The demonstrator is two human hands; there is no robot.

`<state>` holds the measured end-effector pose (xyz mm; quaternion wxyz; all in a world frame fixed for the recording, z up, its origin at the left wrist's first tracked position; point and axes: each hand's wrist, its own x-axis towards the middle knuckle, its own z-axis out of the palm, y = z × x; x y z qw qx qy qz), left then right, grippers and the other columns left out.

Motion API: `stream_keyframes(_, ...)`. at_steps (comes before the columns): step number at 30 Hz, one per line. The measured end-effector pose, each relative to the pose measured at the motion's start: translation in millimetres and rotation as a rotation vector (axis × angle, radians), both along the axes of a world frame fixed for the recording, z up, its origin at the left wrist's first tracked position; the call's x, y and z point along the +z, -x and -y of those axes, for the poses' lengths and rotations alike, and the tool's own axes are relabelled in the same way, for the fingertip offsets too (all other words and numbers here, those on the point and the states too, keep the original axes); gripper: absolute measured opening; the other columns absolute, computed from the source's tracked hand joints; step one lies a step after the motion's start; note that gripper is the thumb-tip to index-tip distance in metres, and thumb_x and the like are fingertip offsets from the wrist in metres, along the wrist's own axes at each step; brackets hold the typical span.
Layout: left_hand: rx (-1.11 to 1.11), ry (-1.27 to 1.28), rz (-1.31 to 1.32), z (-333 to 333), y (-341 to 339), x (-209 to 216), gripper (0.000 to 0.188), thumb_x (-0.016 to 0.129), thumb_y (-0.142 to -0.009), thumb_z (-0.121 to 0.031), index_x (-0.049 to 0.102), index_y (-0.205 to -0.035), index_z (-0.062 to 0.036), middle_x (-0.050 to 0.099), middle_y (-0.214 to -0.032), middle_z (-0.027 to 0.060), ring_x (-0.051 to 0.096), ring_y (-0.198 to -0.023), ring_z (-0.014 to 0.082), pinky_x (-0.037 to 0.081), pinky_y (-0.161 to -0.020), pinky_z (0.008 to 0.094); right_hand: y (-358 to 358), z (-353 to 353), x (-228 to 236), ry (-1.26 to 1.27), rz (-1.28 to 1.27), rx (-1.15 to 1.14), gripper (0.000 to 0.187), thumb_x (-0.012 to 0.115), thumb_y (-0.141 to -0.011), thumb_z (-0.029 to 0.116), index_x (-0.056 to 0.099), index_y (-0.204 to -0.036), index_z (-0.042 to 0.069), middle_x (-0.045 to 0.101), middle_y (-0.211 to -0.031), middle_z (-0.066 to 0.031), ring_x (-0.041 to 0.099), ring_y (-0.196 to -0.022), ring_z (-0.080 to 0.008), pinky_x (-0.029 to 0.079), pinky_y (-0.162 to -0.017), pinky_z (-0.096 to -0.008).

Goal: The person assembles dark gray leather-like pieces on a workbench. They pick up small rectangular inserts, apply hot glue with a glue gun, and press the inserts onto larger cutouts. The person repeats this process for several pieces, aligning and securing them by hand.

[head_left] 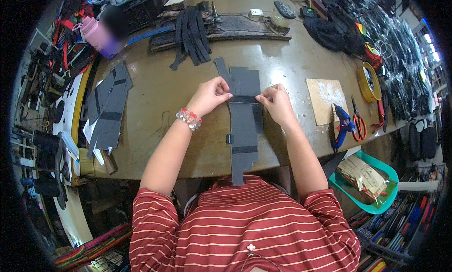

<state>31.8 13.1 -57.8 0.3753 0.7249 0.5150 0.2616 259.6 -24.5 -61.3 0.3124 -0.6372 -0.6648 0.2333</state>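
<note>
In front of me lies a dark grey flat cut-out piece (pixel 244 119) with stepped edges, lengthwise on the table, its narrow end reaching past the table's near edge. A short black strip (pixel 244 99) runs across its upper part. My left hand (pixel 211 95) pinches the strip's left end between thumb and fingertips. At the right end, my right hand (pixel 277 102) has thumb and finger closed on the strip in the same way. Another black band (pixel 245 149) crosses the piece lower down. A small dark tab (pixel 230 139) sticks out at its left edge.
To the right are a glue-specked board (pixel 320 91), a blue glue gun (pixel 346 124), orange-handled scissors (pixel 359 124) and a yellow tub (pixel 369 84). More grey pieces (pixel 109 114) lie left. Black strips (pixel 192 36) drape over a dark board behind. A green basket (pixel 393 196) sits low right.
</note>
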Motion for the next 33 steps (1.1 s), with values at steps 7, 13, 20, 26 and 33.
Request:
stream_keyframes(7,-0.034,0.029,-0.040,-5.7,2.1,-4.2,0.027,0.074,-0.076,-0.022,0.058,-0.088,-0.0043,0.064,-0.076,0.0055,0.061,-0.069,0.0136,0.049,-0.066,0.0281,-0.2,-4.1,0.2,0.057,0.022,0.023,0.024,0.074,-0.076,0.019,0.067,-0.082,-0.004,0.057,-0.096,-0.0190,0.059,-0.080,-0.0297,0.048,-0.076,-0.0363)
stream_keyframes(13,-0.061,0.045,-0.096,-6.3,-0.4,-1.5,0.028,0.074,-0.076,-0.022,0.058,-0.090,-0.0040,0.064,-0.076,0.0069,0.062,-0.070,0.0139,0.049,-0.065,0.0282,-3.5,-10.1,4.2,0.089,0.123,0.084,0.025,0.073,-0.075,0.020,0.068,-0.080,-0.004,0.060,-0.084,-0.0207,0.059,-0.084,-0.0339,0.048,-0.077,-0.0388)
stream_keyframes(20,-0.111,0.058,-0.111,-10.0,-1.9,-3.3,0.024,0.073,-0.076,-0.021,0.063,-0.089,-0.0025,0.067,-0.076,0.0083,0.064,-0.071,0.0146,0.050,-0.067,0.0287,-6.1,-21.4,8.9,0.195,0.237,0.200,0.023,0.070,-0.075,0.019,0.068,-0.078,-0.003,0.062,-0.083,-0.0263,0.058,-0.087,-0.0382,0.046,-0.081,-0.0424)
stream_keyframes(26,-0.167,0.061,-0.151,-16.4,-1.7,-4.3,0.020,0.072,-0.077,-0.020,0.067,-0.087,-0.0036,0.067,-0.075,0.0063,0.063,-0.069,0.0141,0.050,-0.067,0.0283,-6.4,-23.1,11.5,0.181,0.256,0.241,0.022,0.071,-0.075,0.018,0.067,-0.075,-0.004,0.063,-0.078,-0.0245,0.061,-0.082,-0.0379,0.048,-0.078,-0.0420)
stream_keyframes(33,-0.157,0.075,-0.203,-16.2,-4.8,1.3,0.027,0.073,-0.075,-0.030,0.067,-0.084,-0.0061,0.064,-0.072,0.0046,0.059,-0.064,0.0132,0.048,-0.062,0.0288,-6.3,-24.3,17.3,0.235,0.259,0.230,0.023,0.072,-0.074,0.018,0.066,-0.073,-0.005,0.063,-0.076,-0.0251,0.063,-0.075,-0.0376,0.050,-0.072,-0.0411)
